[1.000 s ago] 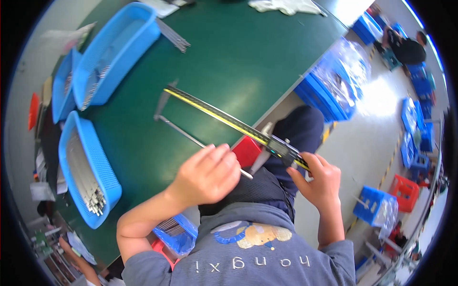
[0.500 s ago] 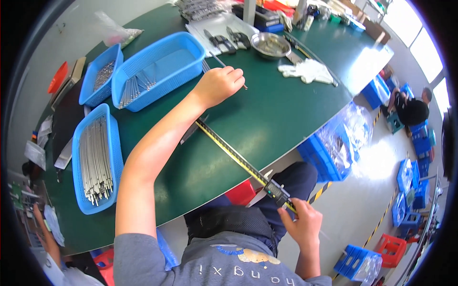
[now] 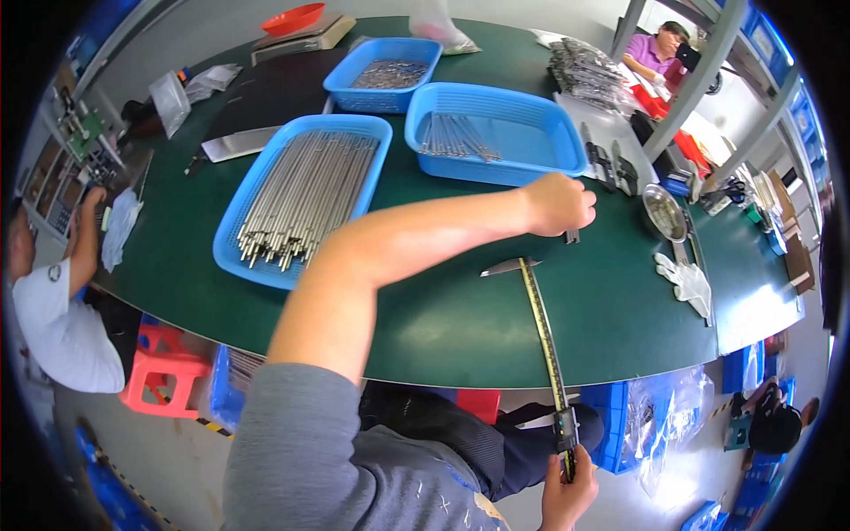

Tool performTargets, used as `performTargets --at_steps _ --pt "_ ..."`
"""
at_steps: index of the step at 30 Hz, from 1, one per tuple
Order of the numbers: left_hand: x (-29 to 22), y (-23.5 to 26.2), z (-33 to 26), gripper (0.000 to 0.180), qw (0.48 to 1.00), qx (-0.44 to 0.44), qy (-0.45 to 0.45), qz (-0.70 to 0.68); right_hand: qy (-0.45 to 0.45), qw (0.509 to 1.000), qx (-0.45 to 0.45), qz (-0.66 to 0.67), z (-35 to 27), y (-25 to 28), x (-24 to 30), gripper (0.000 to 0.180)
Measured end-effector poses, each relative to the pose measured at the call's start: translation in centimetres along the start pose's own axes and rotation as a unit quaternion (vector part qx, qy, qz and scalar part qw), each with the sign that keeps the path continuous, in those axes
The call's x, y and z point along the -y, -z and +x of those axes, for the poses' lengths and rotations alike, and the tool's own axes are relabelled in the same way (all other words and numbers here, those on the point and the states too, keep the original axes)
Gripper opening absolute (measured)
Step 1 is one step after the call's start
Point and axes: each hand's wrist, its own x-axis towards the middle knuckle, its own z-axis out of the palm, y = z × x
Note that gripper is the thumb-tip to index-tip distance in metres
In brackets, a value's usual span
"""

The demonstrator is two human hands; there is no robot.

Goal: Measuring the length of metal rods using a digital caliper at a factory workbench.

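My left hand (image 3: pixel 560 203) is closed in a fist above the green table, in front of the blue basket with a few thin rods. Short ends of thin metal rods (image 3: pixel 572 236) stick out beneath it; the fingers cover the rest. Down at the table's front edge, my right hand (image 3: pixel 569 491) grips the lower end of a long digital caliper (image 3: pixel 544 336), by its dark display slider. The caliper's beam runs up over the table edge, its far jaw lying near the tabletop below my left hand. The slider's jaw hangs over my lap.
Thick metal rods fill a blue basket (image 3: pixel 229 226) at left. Behind stand a basket of small parts (image 3: pixel 385 100) and the basket of thin rods (image 3: pixel 531 168). A metal bowl (image 3: pixel 662 212), white glove (image 3: pixel 686 283) and smaller calipers (image 3: pixel 611 164) lie right. Other people sit nearby.
The view has swung to the left, bringing the baskets nearer the middle. My left hand stays closed on the thin rods, and my right hand keeps its grip on the caliper.
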Motion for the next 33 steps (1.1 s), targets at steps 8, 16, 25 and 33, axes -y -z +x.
performTargets --at_steps 8,16,25,33 --pt "9.6 16.0 -13.1 0.019 0.78 0.221 0.567 0.146 0.039 0.999 0.021 -0.006 0.4 0.5 -0.3 0.032" --pt "14.4 13.6 -24.3 0.014 0.732 0.182 0.655 0.043 0.055 0.998 0.029 -0.021 0.2 0.2 -0.7 0.035" --pt "14.2 14.8 -21.9 0.008 0.67 0.188 0.718 -0.021 0.058 0.998 -0.016 0.011 0.1 -0.2 -0.5 0.035" --pt "3.2 23.1 -12.3 0.022 0.836 -0.108 0.489 -0.222 0.04 0.999 -0.004 -0.032 0.5 0.3 1.0 0.027"
